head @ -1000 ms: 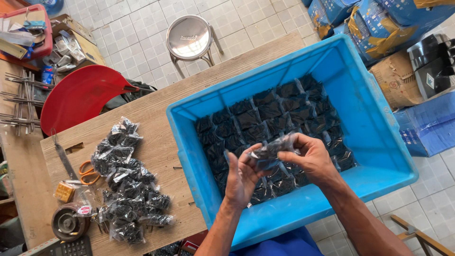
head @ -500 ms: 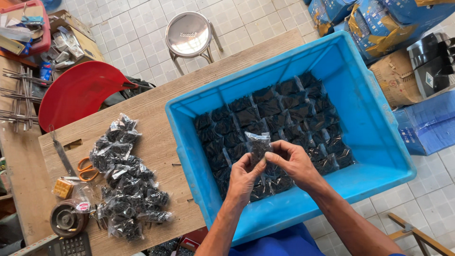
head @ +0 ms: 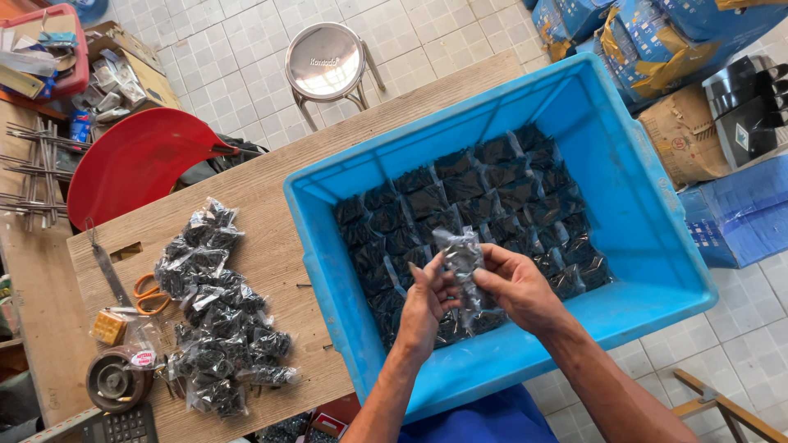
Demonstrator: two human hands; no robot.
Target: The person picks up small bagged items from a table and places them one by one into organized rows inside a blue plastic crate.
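A big blue plastic crate (head: 640, 213) rests on a wooden table (head: 271, 246), its floor lined with rows of small clear bags full of black parts (head: 484, 180). Above the crate's near side, my left hand (head: 425, 310) and my right hand (head: 517, 287) both pinch one such clear bag of black parts (head: 461, 256), held upright between them. A loose heap of the same bags (head: 217, 312) lies on the table to the left of the crate.
Orange-handled scissors (head: 149, 295), a tape roll (head: 115, 381), a small yellow block (head: 108, 326) and a calculator (head: 123, 427) lie at the table's left end. A red chair (head: 139, 160) and metal stool (head: 328, 61) stand beyond. Blue and brown boxes (head: 689, 123) crowd the right.
The bag lay sideways across both hands a second ago. It has been turned upright and shifted slightly toward the crate's middle, fingers re-pinching its lower part.
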